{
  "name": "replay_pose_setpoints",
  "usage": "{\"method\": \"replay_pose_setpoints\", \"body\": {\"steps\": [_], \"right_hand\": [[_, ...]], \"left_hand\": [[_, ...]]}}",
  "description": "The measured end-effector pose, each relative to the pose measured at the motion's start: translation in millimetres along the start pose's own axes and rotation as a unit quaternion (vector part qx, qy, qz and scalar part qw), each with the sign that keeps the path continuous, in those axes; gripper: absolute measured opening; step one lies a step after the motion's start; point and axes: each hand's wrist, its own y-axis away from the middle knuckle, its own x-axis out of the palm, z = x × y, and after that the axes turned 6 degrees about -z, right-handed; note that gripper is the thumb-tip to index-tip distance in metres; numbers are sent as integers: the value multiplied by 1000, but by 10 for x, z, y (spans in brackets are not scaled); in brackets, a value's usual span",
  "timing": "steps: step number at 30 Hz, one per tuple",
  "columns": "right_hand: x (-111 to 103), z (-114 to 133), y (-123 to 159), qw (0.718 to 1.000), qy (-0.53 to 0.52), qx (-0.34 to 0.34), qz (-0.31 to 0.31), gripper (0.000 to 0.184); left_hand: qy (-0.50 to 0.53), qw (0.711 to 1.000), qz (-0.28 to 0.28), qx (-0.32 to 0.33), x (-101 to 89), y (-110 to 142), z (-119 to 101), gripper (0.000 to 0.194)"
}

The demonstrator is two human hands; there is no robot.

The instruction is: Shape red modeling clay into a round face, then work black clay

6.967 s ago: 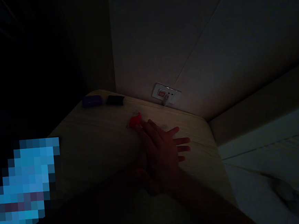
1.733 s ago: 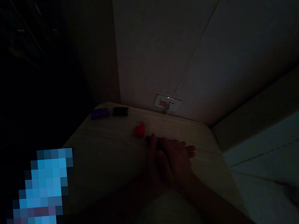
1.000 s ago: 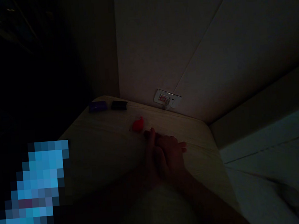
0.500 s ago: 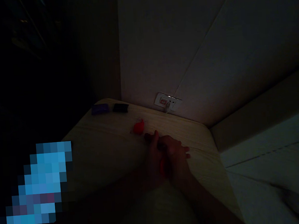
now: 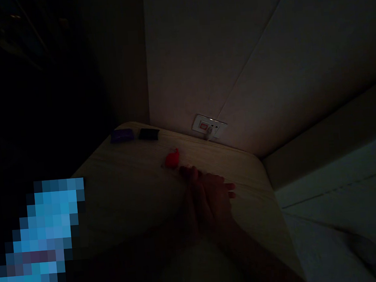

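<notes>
My left hand (image 5: 193,205) and my right hand (image 5: 213,195) are pressed together above the wooden table, the right lying over the left. Left fingertips poke out past the right hand's far side. Half a second ago a piece of red modelling clay showed between the palms; now the hands cover it. Just beyond my fingers a red lump of modelling clay (image 5: 171,160) with a small pointed tip lies on the table, apart from both hands. The scene is very dark, so finger detail is poor.
On the pale wooden tabletop (image 5: 129,180), a purple block (image 5: 122,135) and a black block (image 5: 149,134) lie near the back left edge. A wall socket (image 5: 209,126) with a plug sits just behind the table. A bright pixelated blue patch (image 5: 42,235) covers the lower left.
Seven seconds ago the hands lay flatter, fingers spread, touching the red lump. Since then they have drawn back and rubbed together. They parted slightly, showing red between them, then closed again.
</notes>
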Motion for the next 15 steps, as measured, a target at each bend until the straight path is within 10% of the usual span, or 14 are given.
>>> {"method": "replay_pose_setpoints", "body": {"steps": [15], "right_hand": [[65, 39, -65, 987, -87, 133, 20, 55]], "left_hand": [[158, 971, 91, -156, -81, -99, -1, 79]]}}
